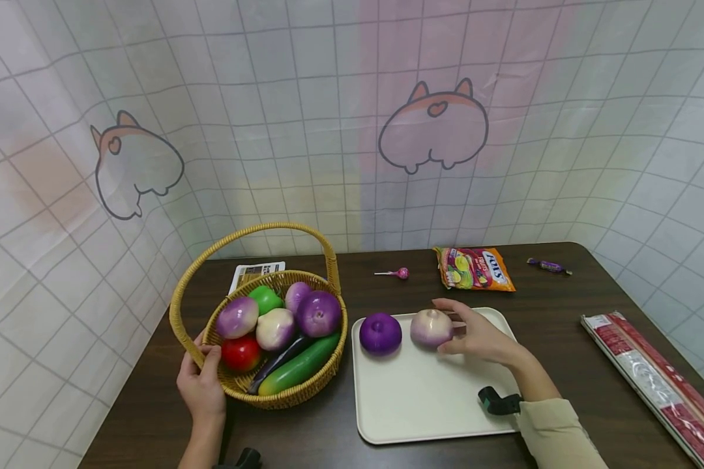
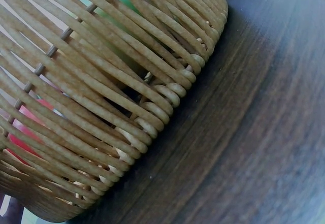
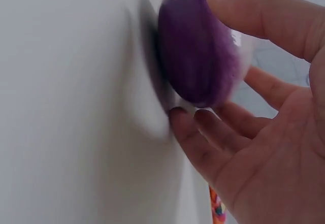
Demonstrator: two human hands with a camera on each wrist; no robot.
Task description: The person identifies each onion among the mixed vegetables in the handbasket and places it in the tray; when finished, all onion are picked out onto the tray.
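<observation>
Two hands are holding: your left hand is gripping the wicker basket, loaded with vegetables. Your right hand is curving thumb and fingers round a purple-white onion over the cream tray (base touching or not, cannot tell). A deep-purple round vegetable is sitting just beside it. Beyond, a lollipop and an orange candy bag are lying on the dark table.

At lower left you have a tan woven basket with a glossy red tomato and a green cucumber. Your cream tray, lower centre, shows a solid purple onion and a white onion blushing purple. Your counter is dark brown wood-grain; the wall cloth behind is pale with grey grid lines.
</observation>
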